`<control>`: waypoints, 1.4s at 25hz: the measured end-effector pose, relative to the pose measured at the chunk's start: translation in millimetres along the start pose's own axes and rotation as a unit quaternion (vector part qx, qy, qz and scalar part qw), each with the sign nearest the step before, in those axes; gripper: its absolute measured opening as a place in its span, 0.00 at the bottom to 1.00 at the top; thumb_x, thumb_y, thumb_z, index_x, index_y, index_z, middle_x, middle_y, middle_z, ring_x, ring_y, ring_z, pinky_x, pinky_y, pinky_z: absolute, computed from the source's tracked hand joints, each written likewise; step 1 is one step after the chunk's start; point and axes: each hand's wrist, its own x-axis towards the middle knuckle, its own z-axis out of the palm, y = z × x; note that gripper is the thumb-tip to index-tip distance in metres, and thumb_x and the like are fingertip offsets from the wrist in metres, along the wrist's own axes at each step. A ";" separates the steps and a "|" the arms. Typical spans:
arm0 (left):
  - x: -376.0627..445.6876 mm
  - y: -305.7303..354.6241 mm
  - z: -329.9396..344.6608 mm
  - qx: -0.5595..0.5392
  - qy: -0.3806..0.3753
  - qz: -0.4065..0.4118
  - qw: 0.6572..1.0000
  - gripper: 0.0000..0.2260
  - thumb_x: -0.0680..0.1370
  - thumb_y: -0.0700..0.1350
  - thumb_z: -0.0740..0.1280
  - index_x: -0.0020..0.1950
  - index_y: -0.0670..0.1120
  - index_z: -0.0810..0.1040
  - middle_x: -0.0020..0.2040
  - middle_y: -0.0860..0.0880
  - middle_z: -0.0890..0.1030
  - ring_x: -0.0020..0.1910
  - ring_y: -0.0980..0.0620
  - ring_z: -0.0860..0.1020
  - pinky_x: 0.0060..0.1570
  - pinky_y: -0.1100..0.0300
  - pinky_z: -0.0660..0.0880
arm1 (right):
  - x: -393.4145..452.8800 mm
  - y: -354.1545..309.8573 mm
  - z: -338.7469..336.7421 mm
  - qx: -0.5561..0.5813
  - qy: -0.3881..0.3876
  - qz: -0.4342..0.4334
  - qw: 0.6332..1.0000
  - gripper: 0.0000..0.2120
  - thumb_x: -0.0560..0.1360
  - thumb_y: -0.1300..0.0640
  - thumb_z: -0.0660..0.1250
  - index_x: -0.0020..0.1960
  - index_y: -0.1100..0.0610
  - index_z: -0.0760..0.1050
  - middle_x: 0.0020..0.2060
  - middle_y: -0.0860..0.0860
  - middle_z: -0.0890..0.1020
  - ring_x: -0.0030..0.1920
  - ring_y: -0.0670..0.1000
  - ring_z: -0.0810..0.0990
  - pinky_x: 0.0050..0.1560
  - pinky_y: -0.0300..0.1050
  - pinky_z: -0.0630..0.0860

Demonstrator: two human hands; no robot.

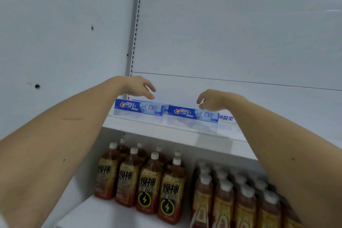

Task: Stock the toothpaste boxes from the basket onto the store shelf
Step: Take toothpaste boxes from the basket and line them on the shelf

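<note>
I read "Crest" and "盐白" on the left toothpaste box (pixel 139 108) and again on the right toothpaste box (pixel 193 114). A white box (pixel 226 117) showed "冷酸灵". The drink bottles (pixel 148 183) below read "焕神".

Two toothpaste boxes lie end to end on the top shelf (pixel 166 127), near its front edge. The left box (pixel 138 108) sits by the shelf's left end. The right box (pixel 193 114) is just beside it, with more boxes (pixel 166 107) behind the gap between them. Another box (pixel 225 117) lies right of the right box. The left hand (pixel 137 87) is over the left box. The right hand (pixel 212 99) is over the right box. Under this shelf, bottles (pixel 144 179) stand in rows on a lower shelf (pixel 111 214), with more bottles (pixel 236 200) to their right.
</note>
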 end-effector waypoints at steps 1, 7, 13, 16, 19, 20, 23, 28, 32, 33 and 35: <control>-14.3 9.7 4.1 -0.005 0.010 -0.002 1.000 0.19 0.79 0.52 0.68 0.68 0.52 0.73 0.69 0.47 0.74 0.61 0.48 0.72 0.68 0.50 0.66 | -16.9 1.1 -1.8 0.014 0.002 -0.003 1.000 0.17 0.83 0.57 0.56 0.67 0.62 0.74 0.66 0.57 0.75 0.64 0.58 0.75 0.66 0.52 0.70; -105.5 82.8 50.0 -0.246 0.121 -0.017 0.961 0.29 0.79 0.66 0.55 0.76 0.53 0.64 0.75 0.50 0.67 0.75 0.47 0.63 0.74 0.45 0.57 | -117.3 16.7 2.6 0.432 0.057 -0.008 0.900 0.29 0.82 0.40 0.52 0.76 0.57 0.63 0.73 0.54 0.68 0.71 0.56 0.68 0.71 0.54 0.64; -170.3 127.4 86.6 -0.355 0.113 -0.027 0.928 0.28 0.80 0.66 0.48 0.77 0.55 0.63 0.77 0.48 0.64 0.77 0.46 0.58 0.75 0.42 0.53 | -178.2 27.6 21.2 0.566 0.052 0.017 0.823 0.34 0.79 0.32 0.47 0.79 0.50 0.58 0.77 0.51 0.63 0.75 0.54 0.63 0.74 0.60 0.60; -195.0 137.5 107.3 -0.399 0.131 -0.020 0.907 0.27 0.81 0.64 0.48 0.76 0.54 0.66 0.76 0.47 0.66 0.76 0.47 0.60 0.75 0.44 0.52 | -214.1 18.2 27.6 0.607 0.073 0.009 0.791 0.30 0.81 0.36 0.46 0.78 0.50 0.60 0.75 0.51 0.65 0.74 0.53 0.64 0.73 0.56 0.62; -228.9 135.8 153.2 -0.483 0.118 -0.003 0.868 0.25 0.82 0.63 0.47 0.75 0.54 0.66 0.76 0.49 0.67 0.76 0.49 0.60 0.75 0.44 0.51 | -256.7 -7.4 56.6 0.679 0.091 0.028 0.728 0.28 0.82 0.38 0.46 0.75 0.49 0.65 0.73 0.50 0.68 0.72 0.53 0.67 0.71 0.58 0.63; -240.3 130.6 174.5 -0.500 0.110 -0.003 0.859 0.25 0.82 0.63 0.47 0.74 0.55 0.67 0.76 0.50 0.67 0.76 0.50 0.60 0.75 0.44 0.51 | -270.7 -16.8 74.5 0.691 0.109 0.037 0.713 0.27 0.82 0.38 0.46 0.74 0.49 0.67 0.72 0.50 0.70 0.71 0.52 0.69 0.71 0.58 0.63; -275.5 112.2 224.2 -0.520 0.070 -0.009 0.851 0.25 0.83 0.62 0.46 0.76 0.55 0.65 0.76 0.50 0.66 0.76 0.51 0.60 0.74 0.46 0.52 | -311.6 -39.6 127.1 0.722 0.127 0.060 0.677 0.25 0.83 0.41 0.46 0.73 0.50 0.69 0.70 0.49 0.72 0.68 0.49 0.71 0.70 0.55 0.64; -326.0 80.4 271.2 -0.531 0.025 -0.039 0.846 0.25 0.83 0.61 0.46 0.77 0.53 0.64 0.76 0.49 0.66 0.77 0.50 0.60 0.74 0.46 0.51 | -375.0 -62.7 196.9 0.724 0.069 0.138 0.672 0.26 0.83 0.40 0.46 0.73 0.49 0.68 0.71 0.48 0.71 0.72 0.50 0.67 0.72 0.58 0.62; -380.4 63.3 340.2 -0.565 -0.021 -0.087 0.820 0.25 0.82 0.63 0.46 0.75 0.55 0.66 0.75 0.50 0.68 0.76 0.50 0.62 0.73 0.45 0.54 | -440.3 -75.6 256.0 0.722 0.032 0.189 0.665 0.26 0.83 0.39 0.46 0.74 0.49 0.68 0.72 0.49 0.71 0.71 0.52 0.68 0.71 0.58 0.63; -394.1 60.2 361.8 -0.569 -0.038 -0.098 0.816 0.25 0.82 0.63 0.46 0.75 0.55 0.66 0.74 0.50 0.69 0.75 0.50 0.62 0.73 0.46 0.54 | -457.6 -77.4 272.0 0.726 0.020 0.196 0.658 0.26 0.83 0.39 0.46 0.73 0.49 0.68 0.71 0.49 0.71 0.71 0.52 0.68 0.71 0.58 0.63; -419.8 54.6 408.3 -0.572 -0.072 -0.124 0.807 0.25 0.82 0.63 0.46 0.75 0.55 0.66 0.75 0.50 0.68 0.76 0.50 0.61 0.73 0.46 0.54 | -488.0 -79.0 307.4 0.734 -0.006 0.213 0.645 0.25 0.83 0.40 0.47 0.72 0.49 0.69 0.71 0.49 0.72 0.70 0.51 0.69 0.71 0.57 0.64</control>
